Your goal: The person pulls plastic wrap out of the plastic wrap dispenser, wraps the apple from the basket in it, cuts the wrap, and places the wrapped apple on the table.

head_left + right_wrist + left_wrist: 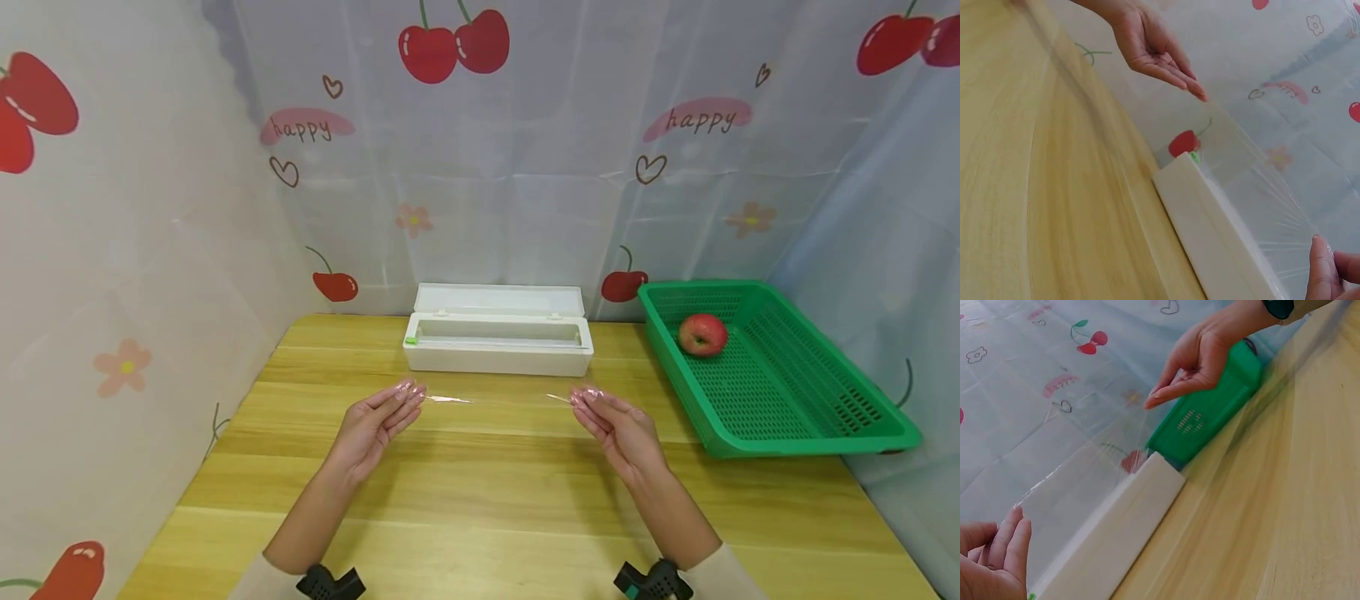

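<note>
A sheet of clear cling film stretches between my two hands above the table, in front of a white cling film dispenser box with its lid raised. My left hand pinches one corner of the film between thumb and fingers. At the other corner my right hand pinches it likewise. Fine creases fan out from the right fingertips in the right wrist view, where the film runs up from the box. A small green piece shows at the box's left end.
To the right, a green plastic basket stands on the wooden table, holding a red apple. A cherry-printed curtain hangs behind and along both sides.
</note>
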Motion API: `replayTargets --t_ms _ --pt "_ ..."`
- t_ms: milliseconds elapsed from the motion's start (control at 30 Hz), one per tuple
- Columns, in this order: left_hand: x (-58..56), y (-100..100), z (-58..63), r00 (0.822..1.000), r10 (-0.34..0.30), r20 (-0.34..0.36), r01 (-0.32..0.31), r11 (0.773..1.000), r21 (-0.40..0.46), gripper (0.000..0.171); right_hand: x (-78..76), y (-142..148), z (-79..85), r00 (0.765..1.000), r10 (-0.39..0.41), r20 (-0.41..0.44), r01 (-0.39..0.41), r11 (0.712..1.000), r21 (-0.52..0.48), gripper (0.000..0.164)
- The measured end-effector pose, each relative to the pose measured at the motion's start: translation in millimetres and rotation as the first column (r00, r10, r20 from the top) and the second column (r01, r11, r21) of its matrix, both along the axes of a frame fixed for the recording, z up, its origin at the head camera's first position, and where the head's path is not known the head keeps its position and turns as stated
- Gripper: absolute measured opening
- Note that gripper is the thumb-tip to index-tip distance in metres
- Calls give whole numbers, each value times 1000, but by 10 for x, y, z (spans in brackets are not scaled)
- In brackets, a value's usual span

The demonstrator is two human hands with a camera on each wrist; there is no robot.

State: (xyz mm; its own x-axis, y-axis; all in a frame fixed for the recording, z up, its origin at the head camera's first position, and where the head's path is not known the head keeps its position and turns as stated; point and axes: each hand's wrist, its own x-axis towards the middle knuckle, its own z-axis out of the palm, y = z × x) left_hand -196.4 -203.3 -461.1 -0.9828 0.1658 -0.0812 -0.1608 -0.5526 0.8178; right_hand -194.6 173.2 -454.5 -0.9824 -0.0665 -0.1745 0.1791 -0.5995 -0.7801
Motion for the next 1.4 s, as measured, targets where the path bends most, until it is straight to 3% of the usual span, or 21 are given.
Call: replayTargets --t_ms 433,733,1400 --pt "122 1 64 999 1 -36 -3 999 -45 48 94 24 79 1000 8 -9 -8 1000 -4 20" --pt "201 3 130 997 -3 -82 -3 998 -68 49 179 38 149 998 27 -62 -27 1000 -4 23" --pt "326 21 327 991 -2 -133 -1 1000 -25 34 249 69 295 984 38 -171 -50 996 -69 28"
